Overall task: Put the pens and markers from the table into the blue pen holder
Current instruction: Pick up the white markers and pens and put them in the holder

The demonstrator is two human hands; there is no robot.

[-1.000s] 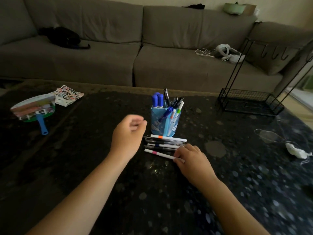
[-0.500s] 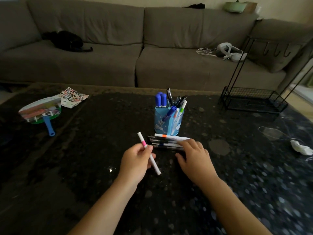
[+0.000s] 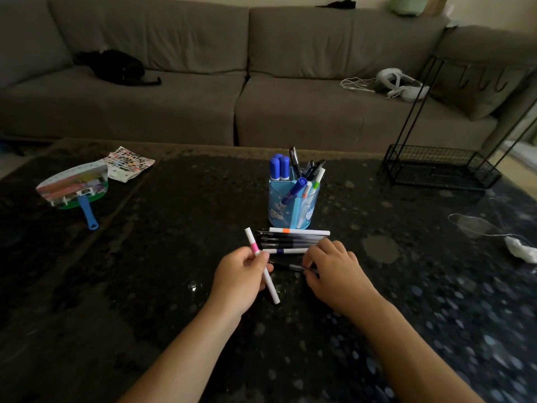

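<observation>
The blue pen holder [image 3: 293, 212] stands mid-table with several pens and markers sticking out of it. In front of it lies a row of pens and markers [image 3: 293, 241], the farthest a white marker with an orange band [image 3: 299, 231]. My left hand [image 3: 239, 276] grips a white marker with a pink band [image 3: 261, 269], held tilted just left of the row. My right hand [image 3: 334, 270] pinches a black pen [image 3: 290, 266] by its right end, low over the dark table [image 3: 174, 257].
A hand fan with a blue handle [image 3: 77, 189] and a printed sheet [image 3: 128, 165] lie at the far left. A black wire rack [image 3: 438, 167] stands at the far right, with clear plastic and a white wad [image 3: 520, 250] nearer. A grey sofa sits behind.
My left hand took up the pink-banded marker from the row's near side and holds it raised. My right hand shifted onto the black pen and drew it toward me, out of the row.
</observation>
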